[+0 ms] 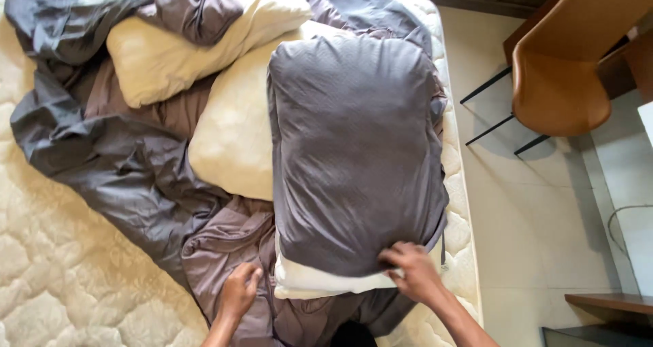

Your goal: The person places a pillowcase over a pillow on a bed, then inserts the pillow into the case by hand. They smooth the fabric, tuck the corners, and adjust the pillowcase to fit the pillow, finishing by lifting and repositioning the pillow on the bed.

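Right hand [413,271] pinched on the open lower edge of the grey pillowcase [354,150], white pillow [326,282] poking out just below. Long axis running straight away from the body, up the bed [61,272]. Left hand [239,291] fingers curled together on the brown-grey sheet [224,245] just left of the pillow (not gripping the case). Right hand clearly nearer. Bare cream pillows [231,129] alongside to the left; brown chair [564,82] well apart on the floor.

Pale tiled floor [537,218] — brown chair [561,82] beside it.
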